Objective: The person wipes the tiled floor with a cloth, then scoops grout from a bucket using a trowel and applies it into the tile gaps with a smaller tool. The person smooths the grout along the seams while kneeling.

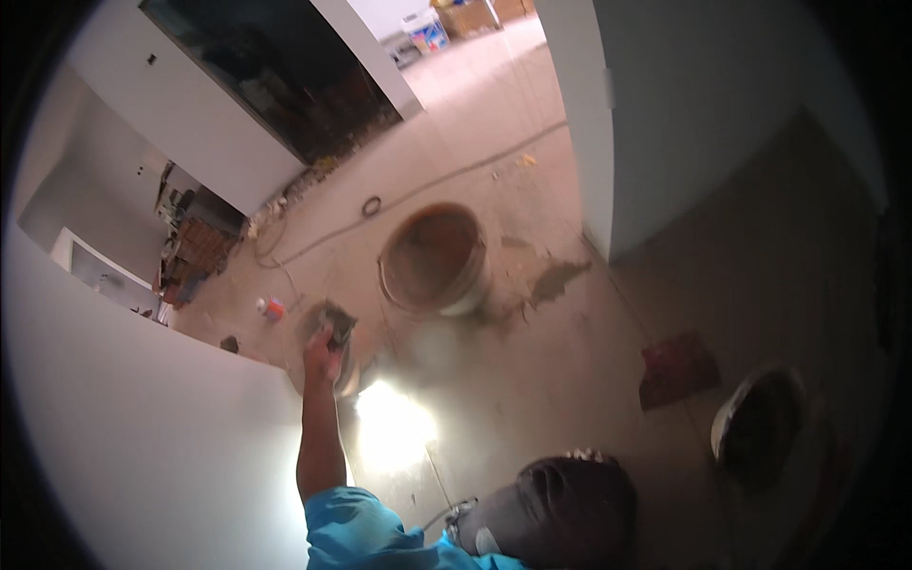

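Observation:
My left hand (326,353) stretches out at the end of a bare forearm with a blue sleeve. Its fingers are closed on a dark, squarish piece (340,325), blurred, so its kind is unclear. Hand and piece are over a round bucket (348,378) standing near the white wall; the forearm hides part of it. Beyond and to the right stands a larger bucket (454,302), its inside stained brown. I cannot make out my right hand; the right side of the picture is dark.
A bright lamp glow (394,427) lies on the floor near my bent knee (570,508). To the right are a reddish flat piece (678,369) and a round basin (727,427). A cable (446,176) crosses the dusty floor. Stacked bricks (198,252) are at the left.

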Motion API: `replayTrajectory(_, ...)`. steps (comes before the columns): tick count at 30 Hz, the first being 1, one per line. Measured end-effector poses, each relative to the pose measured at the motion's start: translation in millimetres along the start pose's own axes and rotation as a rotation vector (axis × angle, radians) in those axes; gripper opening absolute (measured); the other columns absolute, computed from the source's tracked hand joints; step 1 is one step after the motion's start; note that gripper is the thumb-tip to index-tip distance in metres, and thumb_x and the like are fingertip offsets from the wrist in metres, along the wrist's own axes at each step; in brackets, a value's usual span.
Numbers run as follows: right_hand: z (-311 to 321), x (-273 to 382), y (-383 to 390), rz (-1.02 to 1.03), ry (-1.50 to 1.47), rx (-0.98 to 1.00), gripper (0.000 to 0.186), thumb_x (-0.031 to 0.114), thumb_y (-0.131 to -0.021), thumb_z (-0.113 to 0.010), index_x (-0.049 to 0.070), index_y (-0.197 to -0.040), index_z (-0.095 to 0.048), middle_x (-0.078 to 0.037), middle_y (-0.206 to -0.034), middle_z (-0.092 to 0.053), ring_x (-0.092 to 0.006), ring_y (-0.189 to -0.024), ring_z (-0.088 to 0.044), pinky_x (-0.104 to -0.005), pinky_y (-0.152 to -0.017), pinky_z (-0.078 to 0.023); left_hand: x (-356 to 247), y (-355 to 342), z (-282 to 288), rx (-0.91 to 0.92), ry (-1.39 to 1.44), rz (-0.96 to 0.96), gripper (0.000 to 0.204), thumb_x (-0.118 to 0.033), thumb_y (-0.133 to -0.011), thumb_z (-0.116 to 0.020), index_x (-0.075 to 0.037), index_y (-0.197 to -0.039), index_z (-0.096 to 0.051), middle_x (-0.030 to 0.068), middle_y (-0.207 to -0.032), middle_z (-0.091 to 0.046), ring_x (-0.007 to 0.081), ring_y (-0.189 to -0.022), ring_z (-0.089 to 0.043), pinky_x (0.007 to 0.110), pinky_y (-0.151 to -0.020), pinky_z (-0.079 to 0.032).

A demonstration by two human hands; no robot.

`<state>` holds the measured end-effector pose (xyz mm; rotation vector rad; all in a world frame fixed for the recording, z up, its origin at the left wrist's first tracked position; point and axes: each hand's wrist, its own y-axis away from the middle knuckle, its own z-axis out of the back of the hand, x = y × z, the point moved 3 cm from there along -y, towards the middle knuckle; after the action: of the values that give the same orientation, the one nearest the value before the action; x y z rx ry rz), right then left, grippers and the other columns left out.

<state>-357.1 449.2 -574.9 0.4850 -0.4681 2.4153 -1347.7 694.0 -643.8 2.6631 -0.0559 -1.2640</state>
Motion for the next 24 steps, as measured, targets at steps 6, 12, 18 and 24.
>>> replayTrajectory(6,9,-25,4,-0.127,0.071,0.039,0.040,0.042,-0.094,-0.052,0.012,-0.117,-0.065,-0.020,-0.112,-0.064,-0.0254,-0.100,-0.062,-0.0421,-0.093,-0.043,81,-8,-185,-0.035,-0.327,0.060,0.036,-0.012,-0.094,-0.056,0.002,-0.126,-0.047,0.0104,-0.116,-0.061,0.0187,-0.103,-0.061,0.032,-0.091,-0.050)
replayTrajectory(12,14,-63,15,-0.143,-0.040,0.067,0.034,0.033,-0.092,-0.056,0.009,-0.117,-0.061,-0.016,-0.116,-0.062,-0.0235,-0.101,-0.060,-0.0388,-0.092,-0.044,193,-7,-307,0.187,-0.453,0.364,0.037,-0.012,-0.094,-0.056,0.001,-0.127,-0.045,0.0077,-0.110,-0.061,0.0153,-0.096,-0.062,0.028,-0.084,-0.051)
replayTrajectory(18,16,-56,23,0.126,0.079,-0.040,0.032,0.024,-0.091,-0.061,0.007,-0.117,-0.057,-0.012,-0.120,-0.059,-0.0216,-0.102,-0.058,-0.0356,-0.090,-0.046,315,5,-442,0.581,-0.536,0.545,0.032,-0.012,-0.096,-0.052,0.000,-0.125,-0.048,0.0043,-0.102,-0.062,0.0086,-0.091,-0.060,0.023,-0.074,-0.049)
replayTrajectory(24,15,-12,25,-0.266,-0.952,-0.039,0.020,0.021,-0.089,-0.065,0.005,-0.098,-0.058,-0.011,-0.101,-0.067,-0.0098,-0.071,-0.060,-0.0247,-0.066,-0.050,410,39,-553,0.917,-0.845,0.476,0.040,-0.014,-0.092,-0.058,0.009,-0.124,-0.048,0.0145,-0.111,-0.061,0.0151,-0.093,-0.061,0.025,-0.077,-0.049)
